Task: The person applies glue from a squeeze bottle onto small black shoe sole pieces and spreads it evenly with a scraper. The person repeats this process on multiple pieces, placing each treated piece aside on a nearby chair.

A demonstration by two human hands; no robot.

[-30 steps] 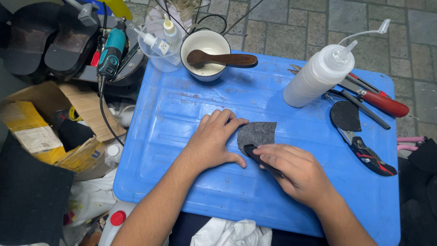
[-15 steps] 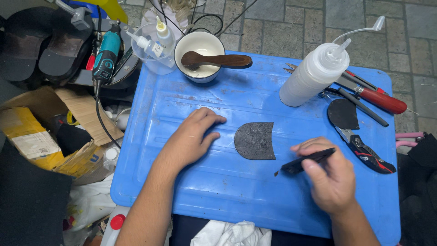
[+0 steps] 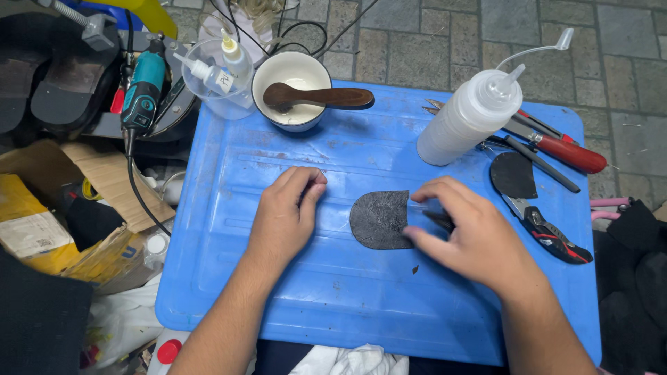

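Note:
A dark grey heel-shaped rubber piece (image 3: 379,219) lies flat in the middle of a blue plastic board (image 3: 333,292). My right hand (image 3: 465,232) covers its right edge and grips a small dark knife (image 3: 439,220), the blade end hidden under my fingers. My left hand (image 3: 286,212) rests on the board just left of the rubber piece, fingers loosely curled, holding nothing and not touching it.
At the back stand a white bowl (image 3: 292,87) with a brown wooden spoon and a white squeeze bottle (image 3: 469,118). Red-handled tools (image 3: 556,146), another black rubber piece (image 3: 513,175) and a cutter (image 3: 549,232) lie at the right. A teal rotary tool (image 3: 142,94), shoe soles and cardboard sit left.
My right hand went out to the right with the knife, then came back onto the rubber piece's right edge. My left hand let go of the piece and drew left.

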